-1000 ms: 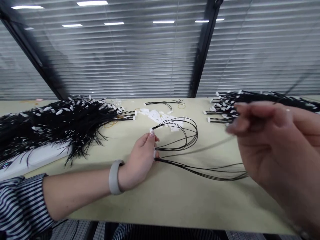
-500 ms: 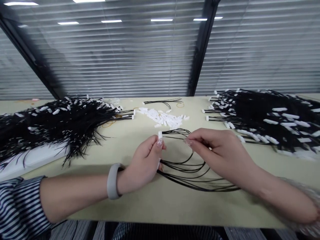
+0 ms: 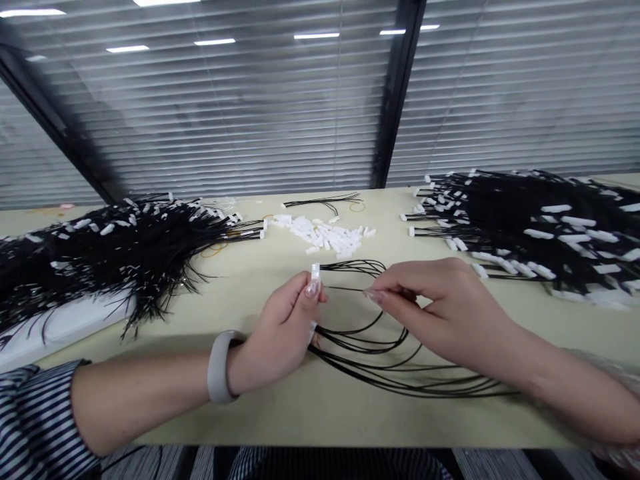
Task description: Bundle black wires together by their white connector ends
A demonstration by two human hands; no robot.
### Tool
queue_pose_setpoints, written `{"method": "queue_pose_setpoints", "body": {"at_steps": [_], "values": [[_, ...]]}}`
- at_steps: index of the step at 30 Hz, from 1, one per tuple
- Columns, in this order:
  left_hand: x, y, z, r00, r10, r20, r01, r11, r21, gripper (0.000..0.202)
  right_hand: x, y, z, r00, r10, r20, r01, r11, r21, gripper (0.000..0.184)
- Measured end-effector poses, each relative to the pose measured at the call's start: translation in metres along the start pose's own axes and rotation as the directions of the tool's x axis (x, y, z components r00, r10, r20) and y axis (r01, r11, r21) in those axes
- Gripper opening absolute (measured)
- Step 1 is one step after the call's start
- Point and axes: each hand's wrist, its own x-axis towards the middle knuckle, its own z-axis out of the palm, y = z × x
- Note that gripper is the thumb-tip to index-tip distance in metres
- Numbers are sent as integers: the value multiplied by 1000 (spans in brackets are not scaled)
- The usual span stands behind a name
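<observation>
My left hand (image 3: 287, 317) is closed around a white plastic connector housing (image 3: 315, 271), which stands upright between thumb and fingers. Several thin black wires (image 3: 350, 266) run from the housing's right side and loop round to the right. Lower in the same hand, more black wires (image 3: 360, 344) fan out from under the fingers. Between the thumb and forefinger of my right hand (image 3: 435, 297) is pinched a single black wire (image 3: 346, 288), its free tip pointing left, close to the housing. Whether the tip touches the housing is hard to see.
A heap of loose white connector housings (image 3: 330, 235) lies behind my hands. Large piles of black wire harnesses lie at left (image 3: 150, 233) and right (image 3: 505, 213). A white box (image 3: 80, 320) sits under the left pile. Window blinds (image 3: 250, 120) rise behind the table (image 3: 240, 413).
My right hand has shifted slightly left and down, and the pinched wire now shows as a straight length near the housing. My left hand keeps its hold; the view has tilted slightly.
</observation>
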Motion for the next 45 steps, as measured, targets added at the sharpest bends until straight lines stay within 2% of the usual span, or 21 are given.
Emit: {"method": "queue_pose_setpoints", "body": {"at_steps": [13, 16, 19, 22, 25, 31, 38, 45], "values": [[0, -3, -1, 1000, 27, 0, -27, 1000, -5, 30, 1, 1, 1, 999, -29, 15, 30, 999, -17, 12], [0, -4, -1, 1000, 26, 8, -26, 1000, -12, 30, 1, 4, 3, 994, -104, -32, 101, 991, -85, 13], [1, -4, -1, 1000, 11, 16, -11, 1000, -24, 30, -1, 8, 4, 968, -242, -72, 217, 944, -247, 14], [0, -5, -1, 1000, -6, 21, 7, 1000, -24, 31, -2, 12, 6, 932, -358, -56, 309, 866, -393, 15], [0, -4, -1, 999, -24, 24, 24, 1000, -20, 33, -4, 15, 7, 918, -394, -47, 334, 832, -442, 14], [-1, -2, 0, 998, -54, 25, 53, 998, 28, 32, -5, 13, 9, 934, -358, 12, 330, 845, -421, 16], [-2, 0, 0, 995, 11, 101, -24, 992, 122, 32, -2, 8, 17, 944, -323, 75, 327, 875, -357, 24], [-1, 3, 2, 989, 2, 145, -22, 990, 139, 31, -4, 6, 19, 937, -338, 91, 346, 854, -388, 26]]}}
